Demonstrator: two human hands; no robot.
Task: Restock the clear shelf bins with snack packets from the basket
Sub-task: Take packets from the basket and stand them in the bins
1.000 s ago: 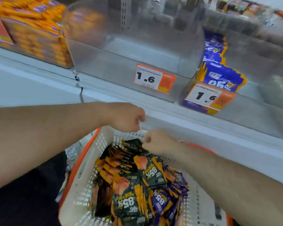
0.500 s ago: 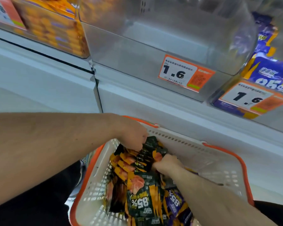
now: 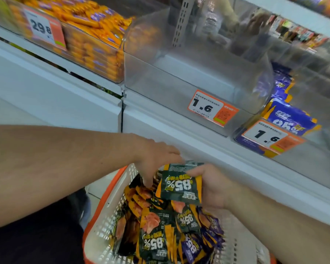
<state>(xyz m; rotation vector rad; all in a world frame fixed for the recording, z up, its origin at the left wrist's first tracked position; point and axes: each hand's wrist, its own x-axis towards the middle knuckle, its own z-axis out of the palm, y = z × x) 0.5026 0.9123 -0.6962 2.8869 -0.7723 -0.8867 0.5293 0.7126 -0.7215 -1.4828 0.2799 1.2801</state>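
Your right hand [image 3: 210,187] grips a dark green snack packet [image 3: 179,185] marked 85%, lifted just above the heap of green and purple packets [image 3: 171,233] in the white, orange-rimmed basket [image 3: 105,212]. Your left hand [image 3: 156,161] reaches down beside it, fingers spread into the pile, touching the packet's top edge. Above stands the clear shelf bin [image 3: 189,73], bare inside, its price tag [image 3: 211,108] reading 1.6; the neighbouring bin [image 3: 286,115] holds purple packets.
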